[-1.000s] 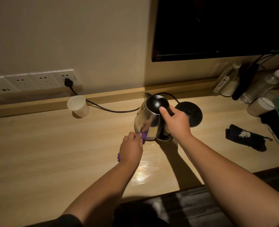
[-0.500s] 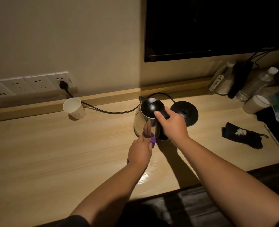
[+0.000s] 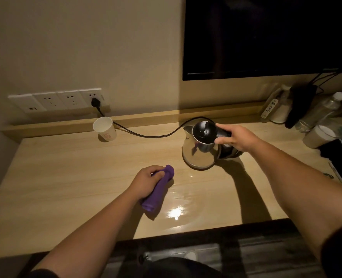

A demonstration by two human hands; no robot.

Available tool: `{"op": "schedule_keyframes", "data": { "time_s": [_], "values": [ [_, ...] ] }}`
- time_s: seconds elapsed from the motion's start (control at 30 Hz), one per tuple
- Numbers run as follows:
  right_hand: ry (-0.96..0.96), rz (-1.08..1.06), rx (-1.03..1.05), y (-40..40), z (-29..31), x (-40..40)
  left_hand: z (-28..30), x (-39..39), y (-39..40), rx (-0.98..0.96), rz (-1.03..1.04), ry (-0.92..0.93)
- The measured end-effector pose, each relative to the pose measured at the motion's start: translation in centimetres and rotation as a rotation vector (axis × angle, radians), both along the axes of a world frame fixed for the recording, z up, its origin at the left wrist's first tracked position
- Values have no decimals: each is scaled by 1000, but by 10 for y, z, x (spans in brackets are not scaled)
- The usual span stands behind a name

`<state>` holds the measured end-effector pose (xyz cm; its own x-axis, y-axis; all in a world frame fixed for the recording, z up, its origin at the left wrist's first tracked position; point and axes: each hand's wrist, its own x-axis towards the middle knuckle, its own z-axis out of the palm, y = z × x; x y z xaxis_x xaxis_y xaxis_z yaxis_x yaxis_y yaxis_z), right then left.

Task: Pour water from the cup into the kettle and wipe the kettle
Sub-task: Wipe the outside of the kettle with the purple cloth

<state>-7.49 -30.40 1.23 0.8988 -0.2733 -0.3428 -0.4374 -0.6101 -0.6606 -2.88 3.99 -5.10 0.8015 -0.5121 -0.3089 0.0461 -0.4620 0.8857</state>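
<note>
Gripping kettle (image 3: 198, 155) w/ right hand (image 3: 235, 138), left hand (image 3: 146, 182) holding cloth (image 3: 158, 192)

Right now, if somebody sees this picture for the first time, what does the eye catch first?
First the shiny steel kettle at the middle of the wooden desk, its handle held by the right hand. Next the purple cloth, rolled in the grip of the left hand, nearer the front edge and apart from the kettle. Behind, a white paper cup stands by the wall sockets, and a dark screen fills the top right.
</note>
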Motion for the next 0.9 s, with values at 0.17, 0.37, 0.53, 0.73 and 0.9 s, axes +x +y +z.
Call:
{"op": "schedule_keyframes", "data": {
  "time_s": [0.17, 0.37, 0.53, 0.73, 0.9],
  "values": [
    [93, 156, -20, -14, 12, 15, 14, -9, 8, -15, -5, 77],
    [-53, 189, -530, 22, 34, 4, 31, -9, 27, -64, -41, 202],
    [-243, 607, -340, 155, 44, -18, 44, -3, 56, -111, -78, 343],
    [-13, 665, -112, 249, 41, -10, 59, 2, 107, -163, -162, 527],
    [29, 482, 69, 298, 43, -4, 71, 4, 166, -61, -385, 465]
  ]
}}
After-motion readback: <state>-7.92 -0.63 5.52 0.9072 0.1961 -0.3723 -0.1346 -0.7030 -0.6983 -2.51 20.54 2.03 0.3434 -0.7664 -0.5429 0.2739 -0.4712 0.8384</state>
